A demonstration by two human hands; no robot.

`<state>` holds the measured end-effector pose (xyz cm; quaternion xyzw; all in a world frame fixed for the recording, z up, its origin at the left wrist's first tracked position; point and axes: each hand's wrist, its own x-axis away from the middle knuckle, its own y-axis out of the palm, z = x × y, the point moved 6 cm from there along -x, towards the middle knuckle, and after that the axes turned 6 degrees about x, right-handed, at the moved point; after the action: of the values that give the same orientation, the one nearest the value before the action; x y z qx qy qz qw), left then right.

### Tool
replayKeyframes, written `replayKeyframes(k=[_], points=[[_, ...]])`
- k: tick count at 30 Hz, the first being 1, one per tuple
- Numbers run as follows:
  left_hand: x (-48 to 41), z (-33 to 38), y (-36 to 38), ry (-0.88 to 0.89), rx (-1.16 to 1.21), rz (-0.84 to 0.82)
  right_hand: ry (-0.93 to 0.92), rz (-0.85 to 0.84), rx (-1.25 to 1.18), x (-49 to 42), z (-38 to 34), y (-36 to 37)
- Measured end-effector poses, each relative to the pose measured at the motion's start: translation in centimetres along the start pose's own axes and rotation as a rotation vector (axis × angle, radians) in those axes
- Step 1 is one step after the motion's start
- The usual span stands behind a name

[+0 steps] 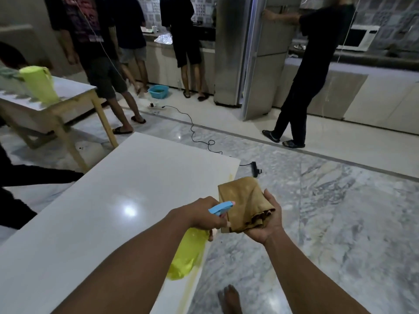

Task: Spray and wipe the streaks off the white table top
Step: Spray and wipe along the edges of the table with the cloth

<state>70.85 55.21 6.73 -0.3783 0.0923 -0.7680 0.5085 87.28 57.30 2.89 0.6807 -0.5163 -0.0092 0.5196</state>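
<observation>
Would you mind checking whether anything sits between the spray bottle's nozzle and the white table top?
Yes: the brown cloth, held up in the right hand, sits right at the spray bottle nozzle, off the white table top edge.

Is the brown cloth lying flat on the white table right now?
No, the brown cloth is held up in the right hand, off the table's edge.

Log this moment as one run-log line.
left hand: gripping spray bottle | right hand: holding brown cloth | nozzle: toward cloth | white table top: yellowish streaks along near edge

Left hand (205,215) gripping, right hand (266,219) cupped.
</observation>
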Motion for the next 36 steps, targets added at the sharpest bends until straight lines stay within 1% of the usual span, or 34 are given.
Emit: replayKeyframes(k=[4, 6, 10, 14, 17, 19, 22, 25, 27, 29, 31, 32, 34, 35, 36], points=[[-5.0, 0.5, -2.8, -0.021, -0.032, 0.065, 0.048, -0.008, 0.063, -5.4, -3.2, -0.2], [-7.5, 1.2, -4.4, -0.061, -0.068, 0.066, 0.068, 0.027, 0.109, -8.2, -5.0, -0.5], [-13.3, 2.8, -7.2, -0.106, -0.121, 0.000, 0.114, 0.087, 0.130, -13.0, -8.0, -1.0], [-18.5, 3.6, -8.1, -0.119, -0.135, 0.060, 0.132, 0.123, 0.156, -17.6, -11.3, -2.3], [-21.2, 3.0, -8.4, -0.137, -0.129, 0.062, 0.112, 0.240, 0.203, -21.2, -13.0, -3.5], [-22.4, 2.1, -9.4, -0.164, -0.040, 0.078, 0.030, 0.386, 0.300, -23.9, -14.9, -4.2], [-23.3, 0.8, -11.2, -0.197, 0.072, 0.144, -0.136, 0.628, 0.558, -27.2, -17.7, -4.6], [-23.9, -0.3, -12.7, -0.195, 0.110, 0.211, -0.281, 0.692, 0.818, -30.6, -19.2, -3.2], [-24.2, -0.7, -13.0, -0.179, 0.098, 0.222, -0.237, 0.644, 0.983, -33.7, -18.7, -2.4], [-24.5, -0.9, -13.0, -0.160, 0.081, 0.219, -0.104, 0.567, 1.190, -36.8, -17.1, -3.0], [-24.7, -1.3, -12.9, -0.167, 0.094, 0.218, 0.012, 0.568, 1.415, -39.0, -15.4, -4.1], [-24.7, -1.6, -13.0, -0.176, 0.105, 0.220, 0.001, 0.626, 1.476, -39.2, -15.3, -4.2], [-24.6, -2.5, -13.3, -0.198, 0.130, 0.239, -0.063, 0.771, 1.429, -39.4, -15.9, -4.3], [-24.6, -2.8, -13.4, -0.206, 0.144, 0.252, -0.093, 0.809, 1.394, -39.6, -16.3, -4.3], [-24.5, -3.1, -13.6, -0.210, 0.155, 0.264, -0.104, 0.811, 1.382, -40.1, -16.6, -4.5]])
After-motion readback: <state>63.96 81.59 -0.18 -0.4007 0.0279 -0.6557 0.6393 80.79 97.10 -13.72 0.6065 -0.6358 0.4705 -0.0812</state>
